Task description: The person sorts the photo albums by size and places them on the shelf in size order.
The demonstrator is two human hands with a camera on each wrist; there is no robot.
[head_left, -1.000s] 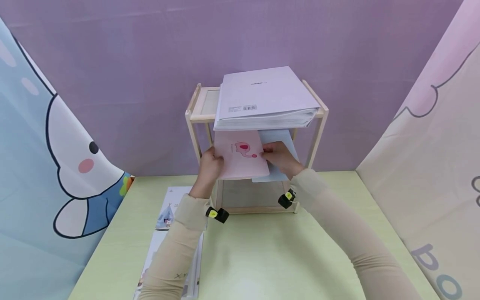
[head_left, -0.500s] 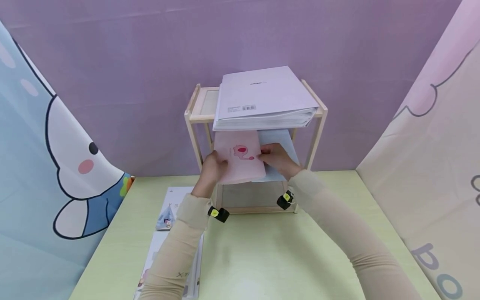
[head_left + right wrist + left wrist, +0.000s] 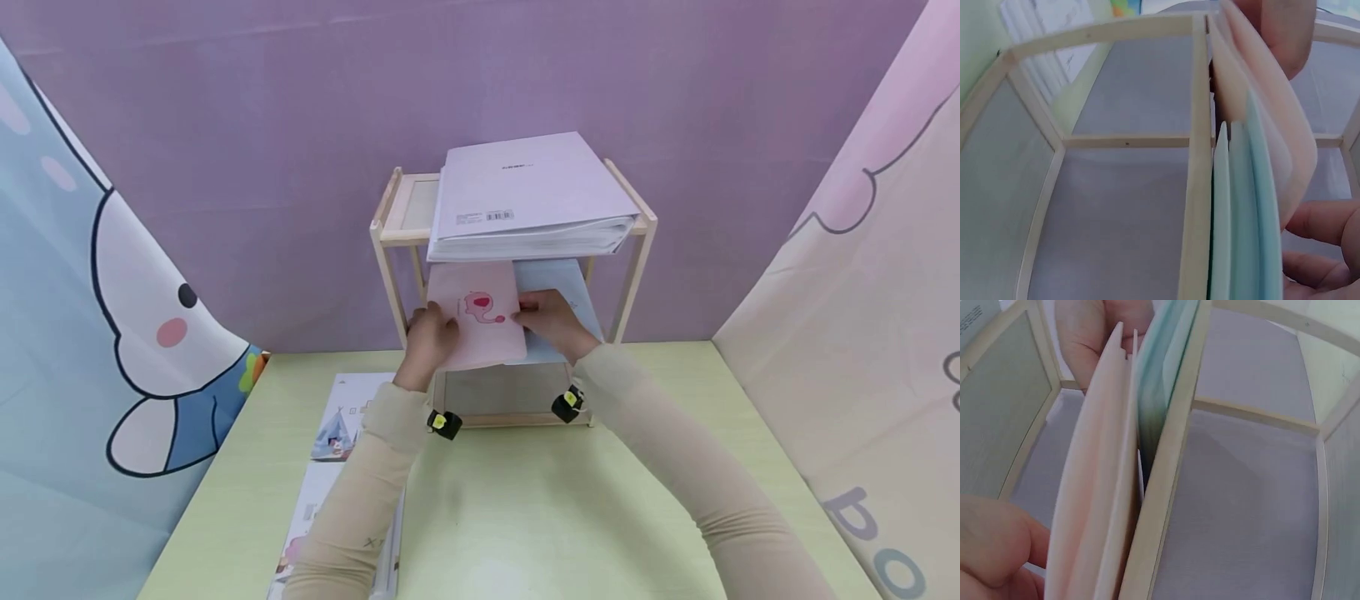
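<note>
Pinches the left edge of a pink notebook [image 3: 480, 321] with the left hand [image 3: 431, 336], with the thumb laid on the cover. Pinches the opposite edge with the right hand [image 3: 555, 321], between thumb and bent fingers. Holds the pink notebook between both grips, with its red elephant print facing up and its far end behind the front overhang of some white books [image 3: 532, 187]. Has a blue notebook [image 3: 566, 275] directly under the right grip, partly covered by the pink one; cannot tell whether touched by the lower fingers. Has a pale wooden rack [image 3: 384, 200] around the grips, with the white books above on its top tier and a wooden rail [image 3: 1196, 150] just below the notebooks. Has flat picture books [image 3: 335, 429] down to the left of the left grip, on a pale green table [image 3: 525, 517], and a purple cloth [image 3: 300, 167] beyond the rack.
</note>
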